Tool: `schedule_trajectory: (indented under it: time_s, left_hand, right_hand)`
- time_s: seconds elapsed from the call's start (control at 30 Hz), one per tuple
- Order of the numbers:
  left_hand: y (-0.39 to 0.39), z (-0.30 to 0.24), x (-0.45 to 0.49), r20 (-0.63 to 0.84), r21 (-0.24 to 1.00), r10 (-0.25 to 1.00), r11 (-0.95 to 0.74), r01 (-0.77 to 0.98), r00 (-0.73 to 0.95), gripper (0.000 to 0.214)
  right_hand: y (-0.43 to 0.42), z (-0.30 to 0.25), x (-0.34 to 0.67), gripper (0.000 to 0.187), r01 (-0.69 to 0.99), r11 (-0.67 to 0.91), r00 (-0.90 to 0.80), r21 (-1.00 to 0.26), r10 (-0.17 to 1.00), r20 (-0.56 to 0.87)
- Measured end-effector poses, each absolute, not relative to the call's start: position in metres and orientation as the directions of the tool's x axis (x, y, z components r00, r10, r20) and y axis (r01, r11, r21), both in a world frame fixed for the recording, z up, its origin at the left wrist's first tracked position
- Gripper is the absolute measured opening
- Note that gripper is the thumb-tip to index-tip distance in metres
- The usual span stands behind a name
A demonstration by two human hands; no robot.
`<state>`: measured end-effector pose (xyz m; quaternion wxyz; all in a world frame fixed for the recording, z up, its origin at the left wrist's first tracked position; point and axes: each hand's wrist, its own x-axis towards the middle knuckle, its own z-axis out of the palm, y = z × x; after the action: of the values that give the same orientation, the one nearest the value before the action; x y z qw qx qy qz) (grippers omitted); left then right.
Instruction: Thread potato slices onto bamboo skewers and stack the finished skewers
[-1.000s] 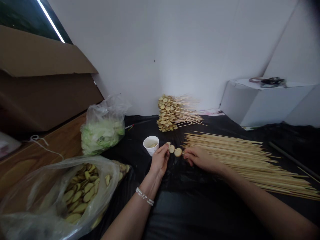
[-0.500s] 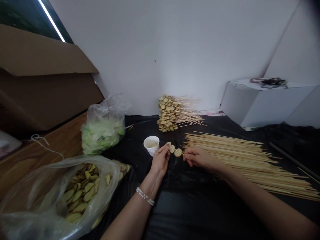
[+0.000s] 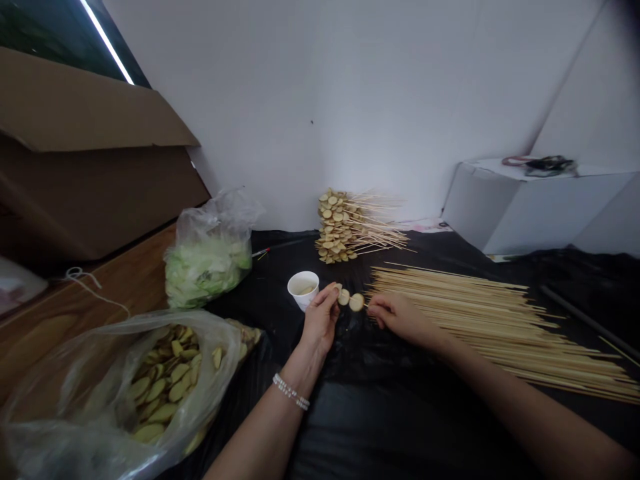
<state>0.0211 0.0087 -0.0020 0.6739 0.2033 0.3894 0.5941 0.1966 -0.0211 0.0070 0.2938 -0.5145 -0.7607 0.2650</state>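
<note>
My left hand (image 3: 319, 321) pinches a round potato slice at the tip of a thin bamboo skewer. Two more slices (image 3: 350, 299) sit threaded on that skewer between my hands. My right hand (image 3: 399, 314) is closed on the skewer's shaft, its fingers curled just right of the slices. Both hands hover over the black plastic sheet (image 3: 360, 400). A loose pile of bare skewers (image 3: 490, 320) fans out to the right of my right hand. A white paper cup (image 3: 303, 289) stands just left of my left hand.
A stack of finished potato skewers (image 3: 345, 227) leans by the white wall. A clear bag of potato slices (image 3: 160, 380) lies front left, a bag of green leaves (image 3: 207, 263) behind it. A cardboard box (image 3: 90, 167) stands left, a white box (image 3: 525, 203) right.
The hands stay almost still, with only a small shift of the fingers on the skewer. The view has shifted slightly.
</note>
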Motion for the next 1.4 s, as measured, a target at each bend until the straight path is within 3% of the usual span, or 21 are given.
schedule_trajectory:
  time_s: [0.33, 0.57, 0.9, 1.1, 1.4]
  left_hand:
    - [0.009, -0.005, 0.023, -0.276, 0.719, 0.960, 0.177, -0.673, -0.043, 0.008]
    - [0.005, -0.011, 0.028, -0.233, 0.764, 0.972, 0.163, -0.624, -0.031, 0.018]
    - [-0.002, 0.000, 0.029, -0.218, 0.821, 0.976, 0.179, -0.542, -0.009, 0.032]
    - [-0.003, -0.001, 0.032, -0.190, 0.768, 0.977, 0.207, -0.606, 0.093, 0.038]
    - [-0.005, -0.002, 0.034, -0.253, 0.735, 0.958, 0.279, -0.618, 0.132, 0.034]
  right_hand:
    - [-0.021, -0.001, 0.194, 0.026, 0.599, 0.318, -0.277, -0.734, 0.943, 0.183]
    - [-0.021, -0.001, 0.192, 0.026, 0.524, 0.238, -0.299, -0.818, 0.951, 0.085]
    - [-0.022, 0.008, 0.195, 0.031, 0.496, 0.281, -0.300, -0.822, 0.943, 0.141]
    - [-0.022, 0.009, 0.194, 0.029, 0.492, 0.252, -0.284, -0.833, 0.951, 0.120]
    - [-0.022, 0.005, 0.193, 0.028, 0.594, 0.348, -0.264, -0.725, 0.936, 0.233]
